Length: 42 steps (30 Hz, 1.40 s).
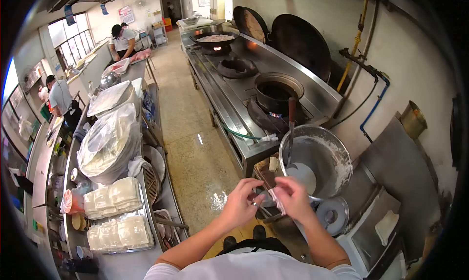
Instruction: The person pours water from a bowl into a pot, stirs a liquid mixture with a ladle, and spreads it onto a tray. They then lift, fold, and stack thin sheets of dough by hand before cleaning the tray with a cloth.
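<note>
Both of my hands are raised in front of my body, close together, beside the large steel bowl (342, 158). My left hand (240, 202) has its fingers curled toward a small pale, pinkish piece (277, 202) between the hands; whether these fingers touch it is unclear. In my right hand (293, 198), thumb and fingers are pinched on that piece, which is too small to name. A long-handled tool (291, 118) leans in the bowl, which has white residue on its wall and pale liquid at the bottom.
A black pot (278, 90) and a wok (214, 38) stand on the stove counter at right. To the left, a table holds a tray with stacked pale sheets (119, 232) and a plastic-covered basin (108, 145). Two co-workers (122, 41) (61, 96) stand further back.
</note>
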### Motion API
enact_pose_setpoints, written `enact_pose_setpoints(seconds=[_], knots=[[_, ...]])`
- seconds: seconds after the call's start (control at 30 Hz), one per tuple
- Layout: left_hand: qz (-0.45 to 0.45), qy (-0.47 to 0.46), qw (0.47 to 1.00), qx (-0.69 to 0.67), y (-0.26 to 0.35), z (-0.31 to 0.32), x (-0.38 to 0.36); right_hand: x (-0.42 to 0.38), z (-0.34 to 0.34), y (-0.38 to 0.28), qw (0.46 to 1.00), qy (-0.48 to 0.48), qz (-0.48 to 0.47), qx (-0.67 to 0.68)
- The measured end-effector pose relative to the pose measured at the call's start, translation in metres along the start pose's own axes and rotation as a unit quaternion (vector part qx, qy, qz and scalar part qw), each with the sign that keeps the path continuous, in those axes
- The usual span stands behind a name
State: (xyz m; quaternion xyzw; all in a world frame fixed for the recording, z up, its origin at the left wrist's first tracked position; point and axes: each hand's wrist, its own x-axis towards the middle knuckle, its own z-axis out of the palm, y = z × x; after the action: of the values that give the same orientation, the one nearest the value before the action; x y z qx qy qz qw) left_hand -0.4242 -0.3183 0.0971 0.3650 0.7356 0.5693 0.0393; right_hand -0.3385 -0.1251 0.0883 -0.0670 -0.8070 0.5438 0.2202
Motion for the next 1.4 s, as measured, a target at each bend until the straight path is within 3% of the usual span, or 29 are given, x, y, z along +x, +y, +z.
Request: enact_pose_setpoints(seconds=[0.27, 0.43, 0.57, 0.63, 0.77, 0.93, 1.07, 1.17, 1.3, 1.4], knots=[[0.015, 0.044, 0.998, 0.032, 0.049, -0.007, 0.065, 0.129, -0.071, -0.031, 0.990, 0.011, -0.138, -0.040], [-0.011, 0.072, 0.994, 0.081, 0.053, -0.013, 0.063, 0.214, -0.080, 0.002, 0.955, 0.075, -0.213, -0.191], [-0.050, 0.100, 0.988, 0.105, 0.051, -0.019, 0.051, 0.265, -0.068, 0.041, 0.950, 0.080, -0.187, -0.238], [-0.060, 0.109, 0.987, 0.105, 0.049, -0.021, 0.043, 0.277, -0.067, 0.054, 0.965, 0.025, -0.151, -0.212], [-0.080, 0.117, 0.987, 0.071, 0.044, -0.028, 0.030, 0.268, -0.066, 0.039, 0.964, -0.024, -0.128, -0.231], [-0.068, 0.082, 0.993, 0.053, 0.034, -0.031, 0.022, 0.225, -0.094, 0.007, 0.938, 0.042, -0.177, -0.296], [-0.054, 0.029, 0.998, 0.016, 0.023, -0.029, 0.017, 0.169, -0.137, -0.040, 0.928, 0.059, -0.091, -0.357], [-0.043, -0.021, 0.999, -0.024, 0.015, -0.022, 0.018, 0.121, -0.161, -0.065, 0.862, -0.028, 0.034, -0.505], [-0.014, -0.097, 0.993, -0.068, 0.001, -0.005, 0.017, 0.060, -0.138, -0.086, 0.681, -0.150, 0.195, -0.689], [-0.001, -0.146, 0.986, -0.076, -0.004, 0.011, 0.011, 0.020, -0.135, -0.071, 0.646, -0.175, 0.188, -0.719]])
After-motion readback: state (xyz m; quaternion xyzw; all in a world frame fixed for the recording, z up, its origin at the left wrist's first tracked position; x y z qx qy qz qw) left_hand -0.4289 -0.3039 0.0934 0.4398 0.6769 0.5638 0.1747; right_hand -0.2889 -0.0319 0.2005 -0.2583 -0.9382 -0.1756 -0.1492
